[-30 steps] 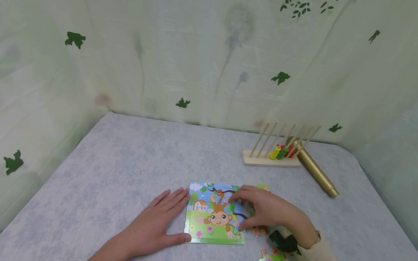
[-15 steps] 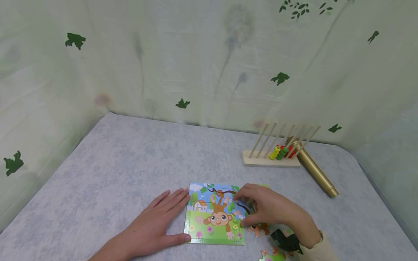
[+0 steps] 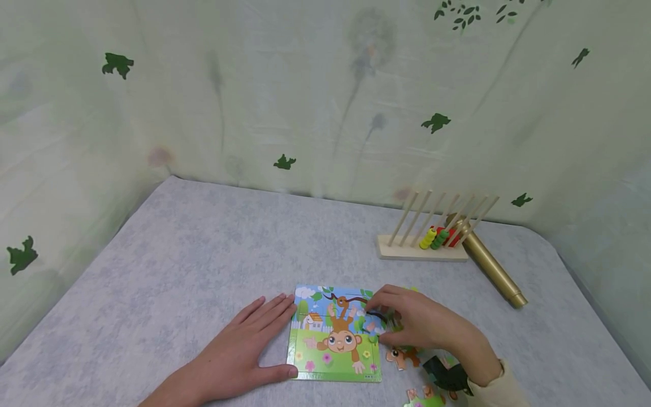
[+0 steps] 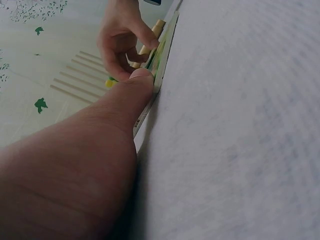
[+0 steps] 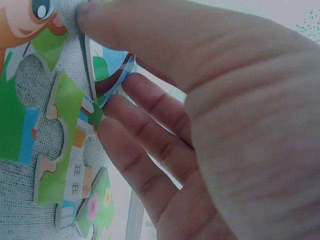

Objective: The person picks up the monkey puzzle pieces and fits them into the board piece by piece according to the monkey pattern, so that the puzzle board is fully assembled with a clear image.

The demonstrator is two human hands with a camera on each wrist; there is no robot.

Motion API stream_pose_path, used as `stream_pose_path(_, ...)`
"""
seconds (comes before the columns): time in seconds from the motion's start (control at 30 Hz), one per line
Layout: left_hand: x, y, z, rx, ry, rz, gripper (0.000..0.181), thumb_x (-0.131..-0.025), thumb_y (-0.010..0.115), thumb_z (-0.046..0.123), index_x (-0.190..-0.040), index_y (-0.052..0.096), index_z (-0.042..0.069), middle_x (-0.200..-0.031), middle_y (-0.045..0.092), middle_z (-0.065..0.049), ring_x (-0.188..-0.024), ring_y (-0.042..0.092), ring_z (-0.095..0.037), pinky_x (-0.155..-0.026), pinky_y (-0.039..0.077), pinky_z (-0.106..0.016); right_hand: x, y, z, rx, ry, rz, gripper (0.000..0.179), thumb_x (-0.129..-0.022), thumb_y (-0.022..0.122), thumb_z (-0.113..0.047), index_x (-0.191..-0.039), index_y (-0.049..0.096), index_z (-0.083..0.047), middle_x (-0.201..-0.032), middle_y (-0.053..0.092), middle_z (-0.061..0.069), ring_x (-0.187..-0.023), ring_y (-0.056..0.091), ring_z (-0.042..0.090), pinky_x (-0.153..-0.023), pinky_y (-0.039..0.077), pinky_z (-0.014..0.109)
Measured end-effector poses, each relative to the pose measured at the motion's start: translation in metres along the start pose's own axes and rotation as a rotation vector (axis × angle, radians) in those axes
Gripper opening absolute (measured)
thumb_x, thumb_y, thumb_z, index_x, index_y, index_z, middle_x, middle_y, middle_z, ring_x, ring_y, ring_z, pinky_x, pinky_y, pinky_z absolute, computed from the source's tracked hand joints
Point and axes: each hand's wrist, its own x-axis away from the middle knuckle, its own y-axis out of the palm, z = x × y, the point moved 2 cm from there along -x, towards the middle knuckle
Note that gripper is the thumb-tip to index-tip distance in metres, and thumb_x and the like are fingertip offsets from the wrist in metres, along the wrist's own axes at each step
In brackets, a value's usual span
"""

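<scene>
Head view: the monkey puzzle [image 3: 330,333] lies flat on the counter [image 3: 229,237], low and just right of ctr. Your L hand [image 3: 249,339] is at its 9 o'clock, palm down, fingers straight w/ tips at the edge, thumb at the 7 o'clock corner; it's released, grasping nothing. Your R hand [image 3: 414,319] is at the puzzle's 3 o'clock, thumb and fingers bent round a branch pc [image 3: 376,324] that overlaps the R edge. Loose pcs [image 3: 403,358] lie on the counter around 3 to 4 o'clock, below and beside that hand. Btwn 1 and 2 o'clock, well apart, you've a wooden rack [image 3: 422,255] w/ upright pegs and yellow, green and red beads; a brass tube [image 3: 493,268] slants behind its R end, towards 2 o'clock.

L wrist view: your L thumb is big in front, its tip by the puzzle's edge. Your R hand is at 12 o'clock, fingers curved; pegs at 10 o'clock.

R wrist view: thumb above, fingers below, the branch pc pinched btwn; can't tell if it's lifted. An eye pc [image 5: 25,25] sits at 10 o'clock, a house pc [image 5: 75,165] at 9, a flower pc [image 5: 102,200] at 8.
</scene>
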Motion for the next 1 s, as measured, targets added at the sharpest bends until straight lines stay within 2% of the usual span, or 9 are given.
stream_pose_path(0.2,0.0005,0.0002,0.0002,-0.018,0.014,0.024,0.094,-0.094,0.048,0.078,-0.162,0.036,0.014,-0.169,0.03,0.003,-0.156,0.03,-0.02,-0.124,-0.006,-0.017,-0.0013,0.0005,-0.0001,0.02,-0.029,0.016,0.036,-0.093,0.078,-0.02,-0.126,0.067,-0.021,-0.124,0.062,-0.007,-0.088,0.055,0.005,-0.075,0.052,0.022)
stream_pose_path(0.57,0.0006,0.0001,0.0001,-0.016,0.014,0.024,0.094,-0.094,0.047,0.077,-0.162,0.036,0.014,-0.169,0.03,0.003,-0.156,0.03,-0.02,-0.124,-0.006,-0.017,-0.0052,0.0019,-0.0022,0.156,-0.055,0.098,0.043,-0.093,0.076,-0.019,-0.135,0.066,-0.016,-0.132,0.064,-0.003,-0.117,0.059,0.014,-0.092,0.058,0.037)
stream_pose_path(0.73,0.0004,0.0,0.0001,-0.018,0.012,0.022,0.094,-0.094,0.047,0.078,-0.162,0.035,0.014,-0.169,0.03,0.003,-0.156,0.03,-0.02,-0.124,-0.006,-0.017,-0.0063,0.0034,-0.0017,0.182,-0.063,0.127,0.047,-0.093,0.076,-0.018,-0.138,0.064,-0.015,-0.131,0.063,-0.002,-0.114,0.059,0.014,-0.089,0.058,0.035)
stream_pose_path(0.9,0.0004,0.0,0.0001,-0.013,0.008,0.016,0.094,-0.094,0.047,0.078,-0.162,0.035,0.014,-0.17,0.029,0.004,-0.156,0.029,-0.02,-0.124,-0.007,-0.017,-0.0071,0.0054,-0.0017,0.183,-0.083,0.164,0.045,-0.092,0.076,-0.016,-0.136,0.065,-0.016,-0.128,0.062,-0.002,-0.104,0.056,0.01,-0.082,0.056,0.03)
stream_pose_path(1.0,0.0005,-0.0001,0.0002,-0.012,0.007,0.013,0.094,-0.094,0.047,0.078,-0.162,0.035,0.014,-0.17,0.029,0.004,-0.156,0.029,-0.02,-0.123,-0.007,-0.017,-0.0073,0.0069,-0.0028,0.199,-0.086,0.195,0.045,-0.091,0.076,-0.016,-0.135,0.066,-0.018,-0.127,0.061,-0.003,-0.104,0.054,0.009,-0.083,0.055,0.029)
